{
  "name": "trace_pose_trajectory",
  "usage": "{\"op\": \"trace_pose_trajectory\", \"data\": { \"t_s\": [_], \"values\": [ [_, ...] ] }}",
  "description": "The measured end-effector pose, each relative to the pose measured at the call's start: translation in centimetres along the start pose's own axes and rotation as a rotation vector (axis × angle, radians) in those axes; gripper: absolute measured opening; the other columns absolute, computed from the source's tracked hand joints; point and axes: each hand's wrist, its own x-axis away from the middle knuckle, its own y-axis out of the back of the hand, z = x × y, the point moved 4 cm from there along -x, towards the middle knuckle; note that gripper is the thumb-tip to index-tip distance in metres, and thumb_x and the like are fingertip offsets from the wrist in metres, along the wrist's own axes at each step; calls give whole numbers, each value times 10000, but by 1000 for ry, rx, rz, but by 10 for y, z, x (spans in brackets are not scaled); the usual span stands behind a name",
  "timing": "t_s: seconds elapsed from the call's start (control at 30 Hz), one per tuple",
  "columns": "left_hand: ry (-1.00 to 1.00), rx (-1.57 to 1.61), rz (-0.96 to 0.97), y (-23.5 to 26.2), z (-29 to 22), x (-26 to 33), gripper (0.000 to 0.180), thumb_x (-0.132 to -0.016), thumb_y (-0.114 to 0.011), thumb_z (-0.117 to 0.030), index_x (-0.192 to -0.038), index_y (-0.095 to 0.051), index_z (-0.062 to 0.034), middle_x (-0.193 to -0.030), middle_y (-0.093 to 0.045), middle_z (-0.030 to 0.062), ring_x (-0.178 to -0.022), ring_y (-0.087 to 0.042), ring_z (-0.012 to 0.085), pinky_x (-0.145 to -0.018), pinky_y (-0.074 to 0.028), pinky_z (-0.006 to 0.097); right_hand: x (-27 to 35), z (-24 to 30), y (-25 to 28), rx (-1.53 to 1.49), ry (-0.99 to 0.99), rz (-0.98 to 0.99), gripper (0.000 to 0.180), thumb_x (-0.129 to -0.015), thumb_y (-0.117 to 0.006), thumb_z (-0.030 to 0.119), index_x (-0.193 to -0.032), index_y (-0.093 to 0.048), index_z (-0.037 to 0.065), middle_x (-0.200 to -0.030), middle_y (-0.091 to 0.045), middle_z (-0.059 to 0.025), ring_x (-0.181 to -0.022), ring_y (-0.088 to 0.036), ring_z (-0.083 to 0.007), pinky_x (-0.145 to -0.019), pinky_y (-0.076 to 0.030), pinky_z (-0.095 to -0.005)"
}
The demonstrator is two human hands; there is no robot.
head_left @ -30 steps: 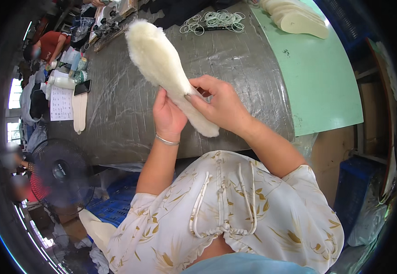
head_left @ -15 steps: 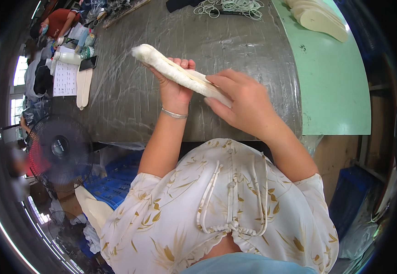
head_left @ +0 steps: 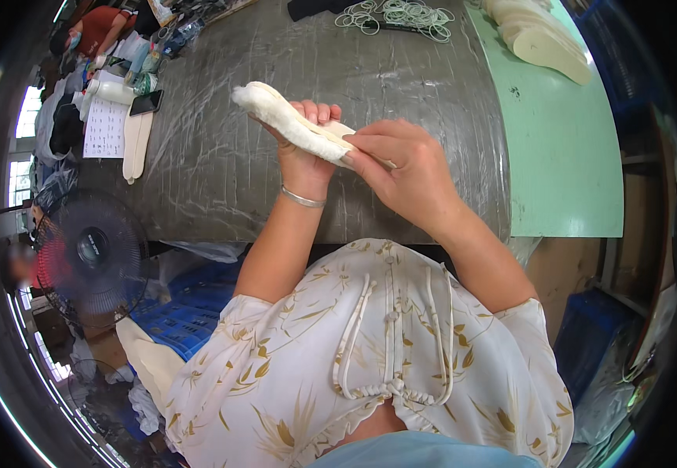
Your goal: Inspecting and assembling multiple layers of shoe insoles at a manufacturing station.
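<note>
Above the near part of the table I hold white fleecy insoles [head_left: 285, 118], tilted with the fluffy end at the upper left. A cream, smooth layer shows along the upper edge; how many pieces lie together I cannot make out. My left hand [head_left: 307, 170] wraps round the middle from below, its fingertips showing over the far side. With thumb and fingers my right hand [head_left: 410, 168] pinches the lower right end, which it partly hides.
A dark plastic-covered table [head_left: 432, 93] lies ahead, with a green board [head_left: 564, 164] at right bearing stacked cream insoles [head_left: 545, 53]. Pale elastic loops [head_left: 412, 17] lie at the far edge. Leftward are a phone [head_left: 147, 102], long cream insoles [head_left: 135, 152], a fan [head_left: 93, 248] and a person [head_left: 103, 33].
My right hand has shifted slightly left along the insoles, and its fingers have closed into a tighter pinch at their end. The left hand keeps its hold.
</note>
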Motion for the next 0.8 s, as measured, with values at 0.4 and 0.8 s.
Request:
{"op": "trace_pose_trajectory", "data": {
  "t_s": [0.4, 0.8],
  "values": [
    [-47, -77, 212, -10, -5, 6, 169, -855, -634, -247, -751, -543, -149, -669, -503, -5, -712, -503, 154, -891, -427, 372, -7, 20, -3, 22, 102, -89, 57, -749, -671, 67, -795, -682, 35, -743, -640, -89, -645, -582, -262, -610, -464, -360],
    [-98, -220, 269, -22, -6, 9, 267, -824, -660, -328, -762, -515, -113, -679, -497, 16, -697, -498, 167, -858, -420, 373, -10, 32, -1, -7, 158, -74, 122, -711, -716, 85, -832, -699, 75, -810, -664, -47, -724, -607, -230, -700, -446, -344]
  ]
}}
